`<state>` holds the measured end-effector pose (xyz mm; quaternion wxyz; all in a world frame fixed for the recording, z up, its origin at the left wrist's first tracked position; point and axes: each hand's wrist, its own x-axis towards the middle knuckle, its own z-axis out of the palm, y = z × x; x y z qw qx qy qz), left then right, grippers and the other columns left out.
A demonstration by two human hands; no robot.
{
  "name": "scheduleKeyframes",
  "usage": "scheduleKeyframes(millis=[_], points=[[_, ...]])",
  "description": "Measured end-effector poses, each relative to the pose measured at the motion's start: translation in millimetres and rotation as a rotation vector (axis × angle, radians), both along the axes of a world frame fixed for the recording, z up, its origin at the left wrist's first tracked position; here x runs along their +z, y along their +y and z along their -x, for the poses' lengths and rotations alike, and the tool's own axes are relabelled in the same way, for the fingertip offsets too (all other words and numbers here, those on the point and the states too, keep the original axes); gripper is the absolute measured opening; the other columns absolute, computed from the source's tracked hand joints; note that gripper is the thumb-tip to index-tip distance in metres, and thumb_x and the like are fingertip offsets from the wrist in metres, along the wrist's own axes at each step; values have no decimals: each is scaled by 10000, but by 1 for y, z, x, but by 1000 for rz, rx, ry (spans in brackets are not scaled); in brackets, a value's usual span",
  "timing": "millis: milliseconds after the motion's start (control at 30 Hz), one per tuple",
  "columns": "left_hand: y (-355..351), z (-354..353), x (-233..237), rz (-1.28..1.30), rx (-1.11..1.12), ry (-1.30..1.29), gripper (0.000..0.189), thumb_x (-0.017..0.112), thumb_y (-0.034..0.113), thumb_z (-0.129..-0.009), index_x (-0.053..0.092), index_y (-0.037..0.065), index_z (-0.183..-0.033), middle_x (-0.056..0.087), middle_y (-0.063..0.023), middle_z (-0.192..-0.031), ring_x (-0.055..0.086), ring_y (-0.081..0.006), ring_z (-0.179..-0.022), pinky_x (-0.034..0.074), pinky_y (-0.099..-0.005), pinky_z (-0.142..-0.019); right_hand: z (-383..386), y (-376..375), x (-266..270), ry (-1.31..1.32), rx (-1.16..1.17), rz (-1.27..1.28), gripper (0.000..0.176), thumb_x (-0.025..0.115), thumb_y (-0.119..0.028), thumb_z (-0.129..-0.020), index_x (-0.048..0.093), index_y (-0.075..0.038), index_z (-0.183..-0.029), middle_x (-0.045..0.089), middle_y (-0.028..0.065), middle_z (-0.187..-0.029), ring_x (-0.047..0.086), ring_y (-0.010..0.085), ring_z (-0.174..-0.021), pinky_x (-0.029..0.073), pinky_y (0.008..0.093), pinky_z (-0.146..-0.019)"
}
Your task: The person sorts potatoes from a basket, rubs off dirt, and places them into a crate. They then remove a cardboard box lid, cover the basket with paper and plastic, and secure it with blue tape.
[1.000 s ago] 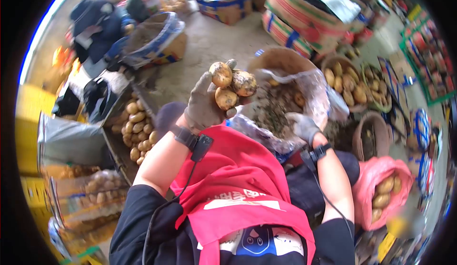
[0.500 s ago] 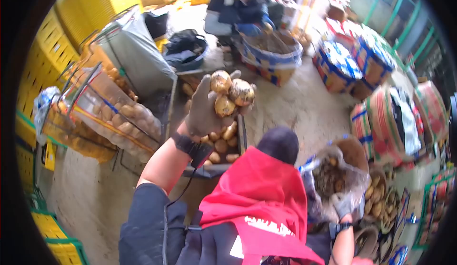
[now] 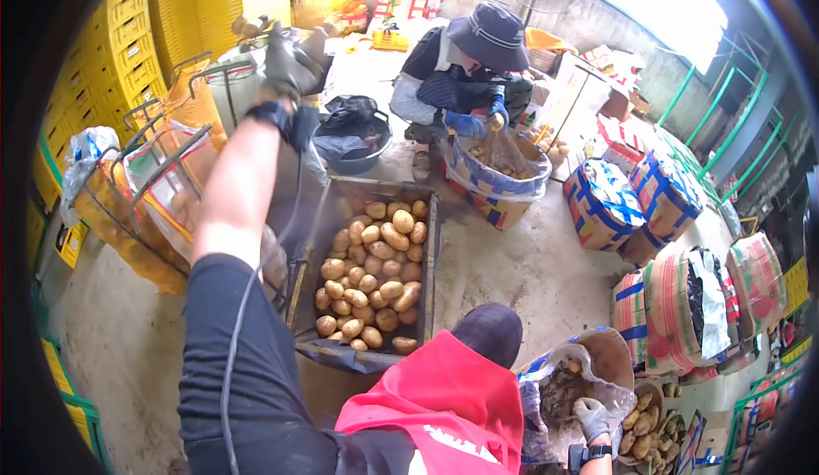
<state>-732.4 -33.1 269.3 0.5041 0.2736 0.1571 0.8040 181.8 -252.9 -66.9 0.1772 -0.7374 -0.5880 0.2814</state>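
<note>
My gloved left hand (image 3: 288, 58) is raised far out to the upper left, over a grey-lined bag (image 3: 223, 82) on a metal rack. Its back faces me and the palm is hidden; small brown lumps (image 3: 243, 25) show just beyond its fingers. My gloved right hand (image 3: 590, 415) is low at the right, fingers curled on the rim of a clear plastic bag (image 3: 546, 373) of earth and small potatoes set in a basket (image 3: 612, 351). A dark crate (image 3: 432, 244) full of potatoes (image 3: 375, 270) lies on the floor in front of me.
A person in a dark hat (image 3: 488, 35) sits beyond the crate at a lined box (image 3: 495, 193). Bagged potatoes hang on racks (image 3: 145, 193) at left, before yellow crates (image 3: 128, 48). Wrapped boxes (image 3: 606, 206) and sacks (image 3: 682, 304) stand at right. A black basin (image 3: 350, 144) sits behind the crate.
My left hand, which held three potatoes up in front of me, has swung out and away to the upper left over the racked bag. My view has turned left; the right hand stays at its bag.
</note>
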Motion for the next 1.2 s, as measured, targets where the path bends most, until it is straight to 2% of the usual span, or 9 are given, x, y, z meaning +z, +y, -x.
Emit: scheduleKeyframes(millis=[133,200,333,433,533,667,833,1033,1200], points=[[-5,-161,-73,65,-366,114,499,602,415,-996,547,50,-1332,686,-151,-1206,674,-297,-1048,595,-345,-837,-13,-20,-21,-117,230,-130,278,647,-158,-868,745,-18,-1087,741,173,-1079,709,298,-1017,548,370,-942],[-3,-226,-111,80,-656,0,494,601,383,-1001,540,41,-1352,664,-158,-1278,665,-315,-1105,575,-369,-923,-81,-10,-102,-916,1015,-642,284,533,-60,-927,644,-88,-1188,681,38,-995,638,171,-802,538,284,-712],[22,-354,-161,80,-1183,-252,546,581,290,-1014,455,-23,-1443,602,-185,-1387,597,-332,-1261,525,-413,-1033,-56,-37,-48,-464,532,-204,236,621,-159,-861,706,-52,-1052,687,119,-989,657,279,-908,534,393,-795],[29,-458,-168,76,-1215,-191,568,572,286,-1017,430,-43,-1459,544,-213,-1449,545,-337,-1329,494,-430,-1074,-30,-47,-11,-249,-10,138,369,647,-328,-848,742,-35,-1052,737,203,-988,700,371,-937,542,473,-847],[27,-547,-174,116,-1446,-249,557,563,294,-1024,443,-33,-1458,551,-210,-1444,526,-341,-1349,482,-432,-1080,-36,-43,-18,-301,-87,436,401,633,-250,-789,733,-65,-1130,721,225,-1085,690,381,-1062,535,476,-889],[33,-631,-203,103,-1503,-231,518,503,313,-1050,469,-34,-1434,570,-195,-1423,552,-329,-1315,498,-424,-1038,-57,-47,-64,-407,110,276,500,664,-159,-726,714,-119,-1222,698,201,-1213,659,353,-1159,526,442,-985],[36,-677,-248,367,-1394,-235,482,495,316,-1053,506,-41,-1377,583,-205,-1397,567,-319,-1294,504,-426,-1044,-64,24,-72,-260,4,887,640,671,-401,-806,614,-71,-1351,622,185,-1369,610,342,-1246,501,436,-1030],[53,-690,-267,441,-1315,-249,472,474,303,-1064,492,-46,-1381,581,-215,-1374,563,-323,-1289,482,-409,-1078,-86,107,-155,-384,100,634,634,650,-446,-824,621,-62,-1328,624,232,-1333,604,355,-1245,487,431,-1045],[53,-722,-260,627,-1105,-66,493,419,310,-1083,433,-23,-1446,500,-203,-1470,501,-296,-1354,435,-392,-1113,-113,218,-76,-496,-157,108,378,623,-426,-859,731,-215,-1154,720,156,-1146,663,383,-1099,538,479,-939]])
